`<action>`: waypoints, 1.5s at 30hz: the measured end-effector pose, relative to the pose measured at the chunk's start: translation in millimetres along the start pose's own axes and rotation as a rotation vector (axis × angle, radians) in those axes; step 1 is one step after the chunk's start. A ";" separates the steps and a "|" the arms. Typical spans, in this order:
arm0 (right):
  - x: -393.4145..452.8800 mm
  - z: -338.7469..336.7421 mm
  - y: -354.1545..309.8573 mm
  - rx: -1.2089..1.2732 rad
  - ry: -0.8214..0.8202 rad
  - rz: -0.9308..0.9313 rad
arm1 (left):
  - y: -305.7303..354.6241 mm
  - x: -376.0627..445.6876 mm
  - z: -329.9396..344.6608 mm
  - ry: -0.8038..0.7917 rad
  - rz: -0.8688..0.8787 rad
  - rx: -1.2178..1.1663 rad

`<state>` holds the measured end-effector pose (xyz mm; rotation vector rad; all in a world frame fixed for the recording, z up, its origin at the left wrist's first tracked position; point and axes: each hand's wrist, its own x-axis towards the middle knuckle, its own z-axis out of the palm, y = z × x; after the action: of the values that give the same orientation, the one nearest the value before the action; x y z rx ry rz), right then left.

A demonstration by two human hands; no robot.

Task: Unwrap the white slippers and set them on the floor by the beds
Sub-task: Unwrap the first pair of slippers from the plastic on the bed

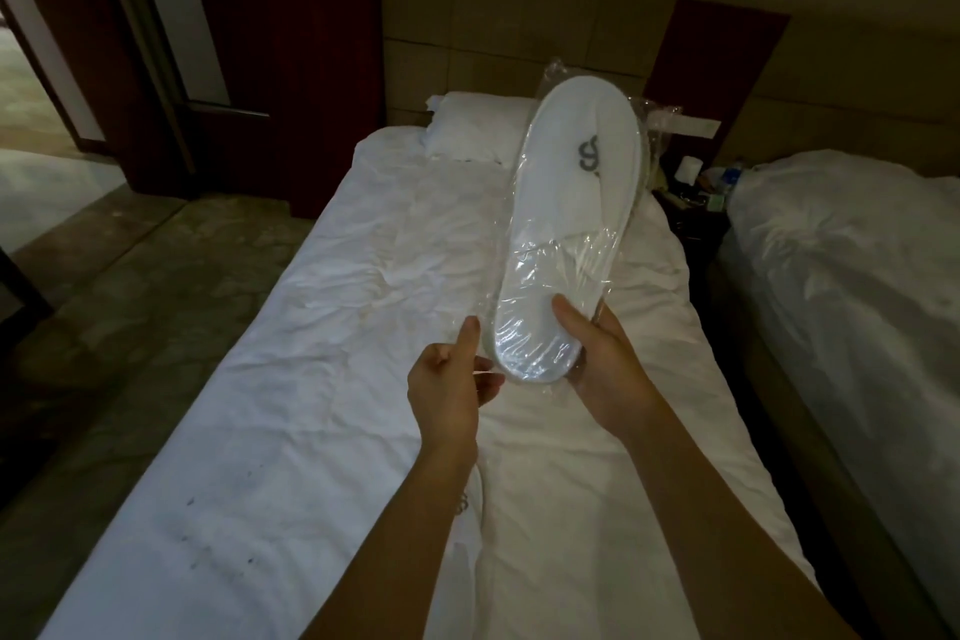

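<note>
Near bed (322, 379) fills frame centre; second bed (841, 276) at right edge. Wrapped white slippers (566, 234) held above near bed, centre frame, plastic wrapper (660, 120) intact. Your right hand (597, 359) grips heel end. Your left hand (447, 379) pinches wrapper edge.

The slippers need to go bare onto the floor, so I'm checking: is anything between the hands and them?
Yes. Clear plastic wrap covers the slippers from heel to toe. The right hand grips the heel end through it; the left hand pinches its edge.
</note>
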<state>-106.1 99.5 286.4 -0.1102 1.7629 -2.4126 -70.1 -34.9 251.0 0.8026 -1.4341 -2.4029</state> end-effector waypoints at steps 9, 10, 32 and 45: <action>3.7 5.6 3.0 -0.183 -0.014 -0.119 | 5.7 2.1 0.7 -0.057 -0.112 0.127; 4.3 6.1 4.1 -0.193 -0.021 -0.122 | 6.7 3.0 0.8 -0.067 -0.111 0.133; 8.6 6.6 9.2 -0.214 0.030 -0.179 | 3.7 15.0 -5.0 -0.116 0.136 0.375; 16.7 3.6 -2.7 -0.035 0.165 -0.122 | -8.6 13.9 -26.3 -0.206 0.065 0.316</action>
<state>-122.2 94.2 289.6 -0.0236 1.9211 -2.5427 -66.2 -56.4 229.1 0.5719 -1.9225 -2.2962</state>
